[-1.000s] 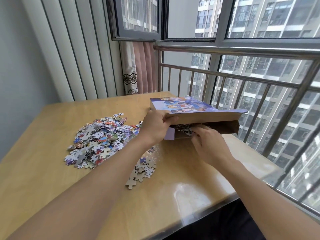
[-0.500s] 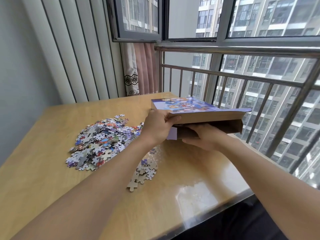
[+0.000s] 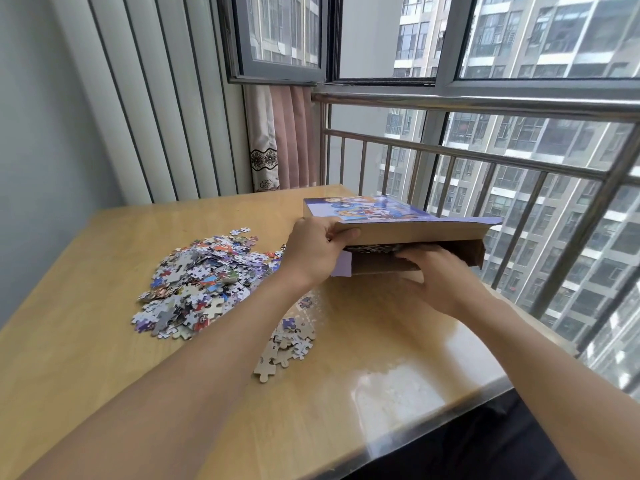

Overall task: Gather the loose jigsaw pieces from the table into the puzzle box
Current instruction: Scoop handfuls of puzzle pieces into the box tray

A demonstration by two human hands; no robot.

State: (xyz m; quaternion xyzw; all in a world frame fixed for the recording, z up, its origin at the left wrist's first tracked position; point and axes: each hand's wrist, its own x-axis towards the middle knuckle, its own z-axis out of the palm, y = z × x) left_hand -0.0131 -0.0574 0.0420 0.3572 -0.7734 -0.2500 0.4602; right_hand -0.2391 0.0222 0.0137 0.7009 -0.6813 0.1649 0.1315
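Wooden table (image 3: 104, 341): left hand (image 3: 311, 251) grips puzzle box (image 3: 398, 220) lid edge; right hand (image 3: 446, 282) at opening, grip unclear.

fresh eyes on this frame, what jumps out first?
The big heap of loose jigsaw pieces on the left of the wooden table. Right of it, the left hand grips the puzzle box lid edge, propping it open, while the right hand reaches into the gap. A smaller scatter of pieces lies nearer.

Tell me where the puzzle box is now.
In the head view, the puzzle box is at the table's far right, beside the railing, held by both hands.
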